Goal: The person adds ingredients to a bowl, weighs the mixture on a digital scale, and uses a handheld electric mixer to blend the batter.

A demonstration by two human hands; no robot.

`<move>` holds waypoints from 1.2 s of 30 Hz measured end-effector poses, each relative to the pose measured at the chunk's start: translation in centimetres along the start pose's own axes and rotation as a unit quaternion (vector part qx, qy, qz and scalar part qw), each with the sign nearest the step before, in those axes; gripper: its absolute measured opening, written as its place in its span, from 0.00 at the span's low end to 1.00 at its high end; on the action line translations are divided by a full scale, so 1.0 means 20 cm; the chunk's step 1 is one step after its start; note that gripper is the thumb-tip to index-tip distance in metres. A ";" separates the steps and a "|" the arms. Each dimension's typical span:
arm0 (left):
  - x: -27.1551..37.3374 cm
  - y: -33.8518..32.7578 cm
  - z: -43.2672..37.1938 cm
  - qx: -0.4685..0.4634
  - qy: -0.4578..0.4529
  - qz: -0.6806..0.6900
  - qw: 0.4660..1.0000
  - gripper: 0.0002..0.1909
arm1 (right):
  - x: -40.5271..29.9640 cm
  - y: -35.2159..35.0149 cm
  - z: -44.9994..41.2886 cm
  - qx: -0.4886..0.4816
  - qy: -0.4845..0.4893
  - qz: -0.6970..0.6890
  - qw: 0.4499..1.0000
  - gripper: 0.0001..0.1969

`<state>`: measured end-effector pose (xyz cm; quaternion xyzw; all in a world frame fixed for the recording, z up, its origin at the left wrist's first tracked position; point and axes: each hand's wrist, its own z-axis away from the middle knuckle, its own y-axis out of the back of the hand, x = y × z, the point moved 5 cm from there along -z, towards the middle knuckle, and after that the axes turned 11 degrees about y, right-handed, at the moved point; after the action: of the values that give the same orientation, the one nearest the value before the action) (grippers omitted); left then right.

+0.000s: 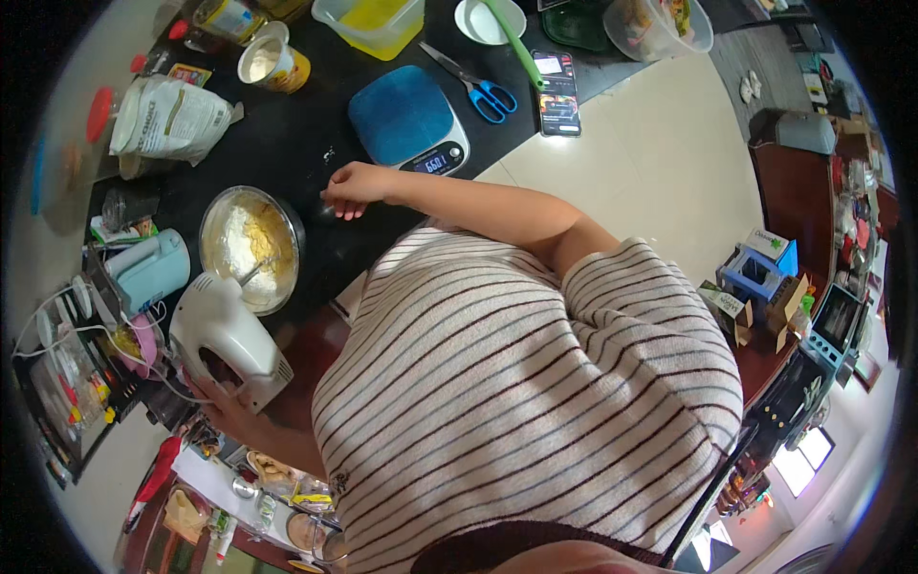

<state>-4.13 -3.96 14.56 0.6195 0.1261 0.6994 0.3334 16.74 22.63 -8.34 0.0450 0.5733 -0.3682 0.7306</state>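
My left hand (pixel 233 409) is closed around the handle of a white electric hand mixer (pixel 229 330). A metal beater of the mixer reaches into a metal mixing bowl (pixel 297 251) holding white powder and a yellow mixture (pixel 265 233). To the right of the bowl, my right hand (pixel 350 192) hangs over the black countertop (pixel 287 143) with its fingers curled. A small dark glossy thing shows beside its fingertips; whether they hold it is unclear. Beyond this hand sits a digital kitchen scale (pixel 405 118) with a lit display and nothing on its blue top.
Blue-handled scissors (pixel 491 100), a phone (pixel 558 93) and a white bowl (pixel 477 21) with a green utensil lie past the scale. A flour-like bag (pixel 172 122), an open tub (pixel 276 68) and a light blue appliance (pixel 150 269) stand around the mixing bowl. The mixer's white cord (pixel 107 328) trails left.
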 end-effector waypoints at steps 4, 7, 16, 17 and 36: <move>0.00 -0.16 0.05 0.083 -0.009 0.089 0.993 0.27 | -0.03 -0.01 -0.03 -0.004 0.011 -0.006 1.000 0.14; 0.04 -0.27 0.07 0.078 -0.005 0.123 0.989 0.27 | -0.04 0.01 -0.04 -0.002 0.017 -0.014 1.000 0.14; 0.14 -0.06 0.16 -0.016 -0.026 0.013 0.999 0.28 | -0.09 0.01 0.00 -0.033 -0.003 0.000 0.999 0.14; 0.13 -0.05 0.15 -0.054 -0.030 -0.016 0.998 0.28 | -0.09 0.04 0.00 -0.023 -0.005 0.006 1.000 0.14; -0.03 -0.18 0.08 -0.077 0.027 0.245 0.966 0.26 | -0.09 -0.03 -0.02 -0.070 -0.023 0.041 0.996 0.15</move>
<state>-1.43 -2.01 12.26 0.5851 -0.0752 0.7836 0.1946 15.90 23.23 -6.67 0.0082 0.5785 -0.2978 0.7593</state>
